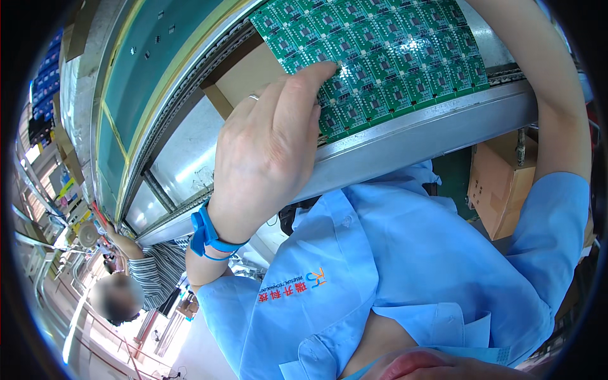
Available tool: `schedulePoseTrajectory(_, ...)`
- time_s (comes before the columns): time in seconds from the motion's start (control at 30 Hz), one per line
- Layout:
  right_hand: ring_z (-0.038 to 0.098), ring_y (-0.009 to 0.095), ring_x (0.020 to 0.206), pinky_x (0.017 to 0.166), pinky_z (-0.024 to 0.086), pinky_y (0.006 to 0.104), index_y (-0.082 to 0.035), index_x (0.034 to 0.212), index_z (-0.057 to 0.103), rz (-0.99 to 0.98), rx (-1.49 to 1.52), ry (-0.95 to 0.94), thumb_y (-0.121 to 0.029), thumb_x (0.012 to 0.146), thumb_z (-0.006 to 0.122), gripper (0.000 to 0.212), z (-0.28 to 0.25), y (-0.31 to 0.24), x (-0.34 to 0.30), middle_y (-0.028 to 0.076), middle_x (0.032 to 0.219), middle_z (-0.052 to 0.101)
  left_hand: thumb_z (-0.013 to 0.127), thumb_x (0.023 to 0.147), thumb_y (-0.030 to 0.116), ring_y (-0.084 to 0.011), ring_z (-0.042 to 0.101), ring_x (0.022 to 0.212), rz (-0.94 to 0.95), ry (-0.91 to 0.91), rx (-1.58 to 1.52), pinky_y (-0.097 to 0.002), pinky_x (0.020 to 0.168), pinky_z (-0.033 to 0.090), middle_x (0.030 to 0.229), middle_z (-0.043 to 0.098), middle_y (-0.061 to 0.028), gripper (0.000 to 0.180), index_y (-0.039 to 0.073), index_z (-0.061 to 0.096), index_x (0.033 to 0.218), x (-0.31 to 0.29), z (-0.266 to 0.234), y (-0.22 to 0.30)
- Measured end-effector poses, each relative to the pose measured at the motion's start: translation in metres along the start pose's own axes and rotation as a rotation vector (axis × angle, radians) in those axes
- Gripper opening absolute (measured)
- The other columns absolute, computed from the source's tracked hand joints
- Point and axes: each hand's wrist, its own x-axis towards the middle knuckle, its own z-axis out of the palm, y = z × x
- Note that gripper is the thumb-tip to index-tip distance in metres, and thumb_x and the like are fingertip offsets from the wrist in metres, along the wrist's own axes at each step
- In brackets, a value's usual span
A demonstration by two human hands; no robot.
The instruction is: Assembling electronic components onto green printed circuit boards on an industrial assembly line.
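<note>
A green panel of many small printed circuit boards lies across the conveyor rails at the top. My left hand grips its left edge, the index fingertip resting on the top face and the other fingers curled in. The thumb is partly hidden beside the edge. On that wrist sits a blue wrist strap. My right forearm reaches up along the right side and leaves the picture at the top, so the right hand is out of sight.
The metal conveyor rail runs between my body and the panel. A cardboard piece lies below rail level; a cardboard box stands beneath at right. A green belt carries several small parts. Another person in stripes works at far left.
</note>
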Motion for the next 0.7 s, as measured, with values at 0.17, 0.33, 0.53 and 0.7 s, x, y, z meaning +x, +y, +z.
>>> schedulePoseTrajectory(0.17,0.064,0.032,0.08,0.072,0.049,0.0398,0.003,0.08,0.066,0.088,-0.047,-0.014,-0.013,0.077,0.07,0.017,-0.004,-0.013,0.001,0.019,0.082,0.067,0.061,0.077,-0.006,-0.0198,0.058,0.066,0.034,-0.02,0.106,-0.0316,0.06,0.046,0.078,0.062,-0.0078,0.038,0.005,0.06,0.113,-0.006,-0.011,-0.003)
schedulePoseTrajectory(0.33,0.062,0.032,0.077,0.07,0.047,0.0401,0.003,0.083,0.062,0.279,-0.141,-0.062,-0.015,0.081,0.067,0.019,-0.036,-0.008,-0.034,0.018,0.08,0.064,0.064,0.08,0.006,-0.0214,0.063,0.074,-0.054,0.278,0.129,-0.0283,0.066,0.048,0.085,0.066,-0.008,0.021,0.008,0.066,0.101,0.031,-0.037,-0.05)
schedulePoseTrajectory(0.53,0.062,0.026,0.072,0.066,0.046,0.0366,0.002,0.087,0.06,0.143,-0.119,0.114,-0.012,0.083,0.063,0.014,-0.048,-0.01,-0.055,0.015,0.076,0.064,0.069,0.083,0.024,-0.0181,0.064,0.076,-0.425,0.378,0.292,-0.0289,0.071,0.049,0.088,0.07,-0.0073,0.023,0.006,0.069,0.099,0.041,-0.069,-0.169)
schedulePoseTrajectory(0.7,0.066,0.021,0.074,0.068,0.05,0.0313,0.001,0.089,0.068,0.177,0.004,0.029,-0.008,0.084,0.062,0.011,-0.074,-0.03,-0.103,0.014,0.079,0.068,0.071,0.083,0.026,-0.0146,0.063,0.083,-0.399,0.289,0.098,-0.0274,0.081,0.048,0.094,0.07,-0.0079,0.027,0.008,0.07,0.103,0.017,-0.081,-0.235)
